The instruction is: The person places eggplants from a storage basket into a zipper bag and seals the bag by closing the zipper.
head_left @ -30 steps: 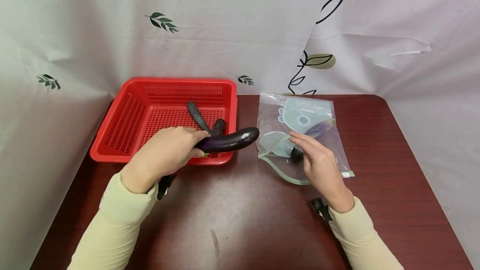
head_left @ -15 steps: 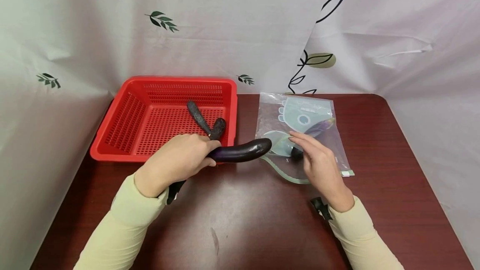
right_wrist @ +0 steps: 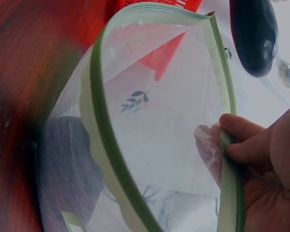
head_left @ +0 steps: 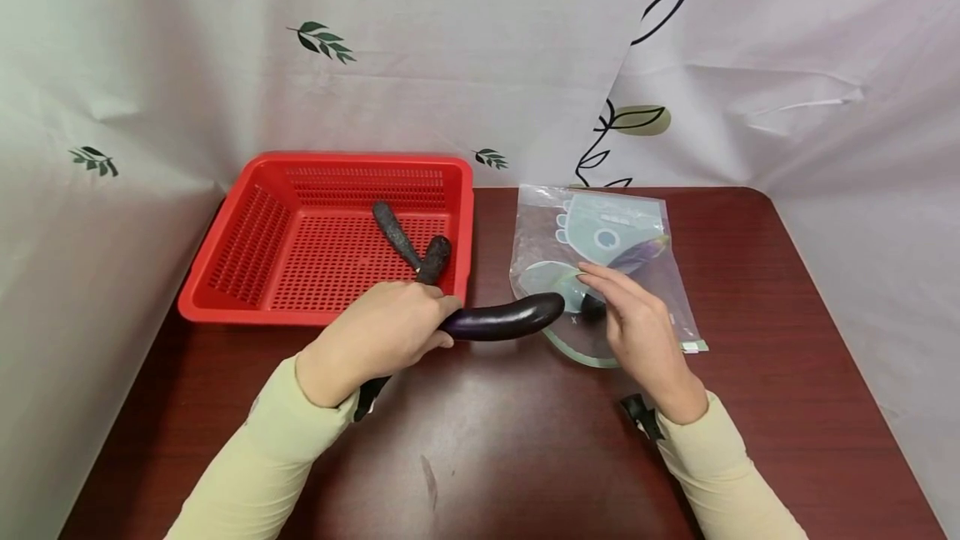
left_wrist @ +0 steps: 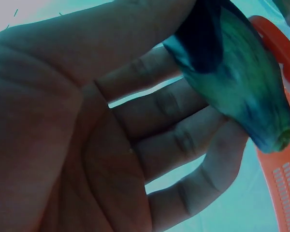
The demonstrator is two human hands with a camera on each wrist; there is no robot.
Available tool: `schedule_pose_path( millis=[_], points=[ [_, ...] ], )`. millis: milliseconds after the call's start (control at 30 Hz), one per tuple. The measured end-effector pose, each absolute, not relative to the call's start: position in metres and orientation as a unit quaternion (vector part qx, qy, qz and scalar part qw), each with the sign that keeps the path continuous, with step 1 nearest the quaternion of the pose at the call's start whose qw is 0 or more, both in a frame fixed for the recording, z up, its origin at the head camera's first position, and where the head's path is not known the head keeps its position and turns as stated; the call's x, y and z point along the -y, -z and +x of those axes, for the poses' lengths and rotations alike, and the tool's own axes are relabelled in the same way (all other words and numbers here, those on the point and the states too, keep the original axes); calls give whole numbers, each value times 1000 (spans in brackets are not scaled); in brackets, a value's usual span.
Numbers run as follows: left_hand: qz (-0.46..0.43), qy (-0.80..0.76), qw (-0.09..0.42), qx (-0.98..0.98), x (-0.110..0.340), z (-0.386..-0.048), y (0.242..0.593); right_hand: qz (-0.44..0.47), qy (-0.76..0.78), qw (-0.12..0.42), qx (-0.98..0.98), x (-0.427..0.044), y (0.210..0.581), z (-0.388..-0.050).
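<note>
My left hand (head_left: 378,340) grips an eggplant (head_left: 510,317) by its stem end; its rounded tip points right, over the near left edge of a clear zip bag (head_left: 540,215). In the left wrist view, the thumb and fingers hold the eggplant's greenish end (left_wrist: 251,92). My right hand (head_left: 645,340) pinches the bag's green-edged rim (right_wrist: 229,164) between thumb and fingers, and the mouth gapes in the right wrist view. Inside the bag lies another eggplant (right_wrist: 70,164). The held eggplant's dark tip (right_wrist: 253,38) is outside the bag, beyond the rim.
A red perforated basket (head_left: 258,315) stands at the back left of the brown table (head_left: 480,457). Two dark, rough, elongated vegetables lie in it, one (head_left: 393,232) leaning toward the other (head_left: 435,257). A patterned white curtain (head_left: 420,90) hangs behind the table.
My left hand has carried the eggplant right and slightly nearer the camera, from over the basket's front edge to the bag's near left edge. My right hand has stayed at the bag's rim.
</note>
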State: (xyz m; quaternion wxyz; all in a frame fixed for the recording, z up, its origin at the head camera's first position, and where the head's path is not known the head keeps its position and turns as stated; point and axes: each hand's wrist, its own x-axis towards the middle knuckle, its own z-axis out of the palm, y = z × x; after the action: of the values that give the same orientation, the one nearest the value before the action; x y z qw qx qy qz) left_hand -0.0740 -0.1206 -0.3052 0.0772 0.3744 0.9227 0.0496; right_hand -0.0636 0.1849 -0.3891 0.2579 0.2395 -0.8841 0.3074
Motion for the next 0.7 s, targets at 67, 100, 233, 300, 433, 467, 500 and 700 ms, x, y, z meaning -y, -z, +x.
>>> schedule_pose_path(
  millis=[67,100,233,300,433,467,500,700],
  points=[
    [375,-50,76,-923,119,-73,305,240,-305,257,885,-185,389,-63],
    [376,-51,73,-922,118,-72,305,240,-306,257,885,-185,389,-63],
    [384,-52,65,-919,114,-69,306,240,-305,256,885,-185,389,-63],
    [387,-52,64,-918,111,-68,307,241,-304,256,885,-185,389,-63],
    [391,-46,68,-917,105,-66,308,243,-307,256,884,-185,388,-63],
    [392,-43,69,-916,104,-66,308,244,-308,257,883,-185,388,-63],
    [393,-41,70,-916,102,-66,309,245,-309,257,883,-185,389,-63],
    [397,-29,56,-916,94,-64,312,246,-309,258,882,-185,389,-63]
  ],
)
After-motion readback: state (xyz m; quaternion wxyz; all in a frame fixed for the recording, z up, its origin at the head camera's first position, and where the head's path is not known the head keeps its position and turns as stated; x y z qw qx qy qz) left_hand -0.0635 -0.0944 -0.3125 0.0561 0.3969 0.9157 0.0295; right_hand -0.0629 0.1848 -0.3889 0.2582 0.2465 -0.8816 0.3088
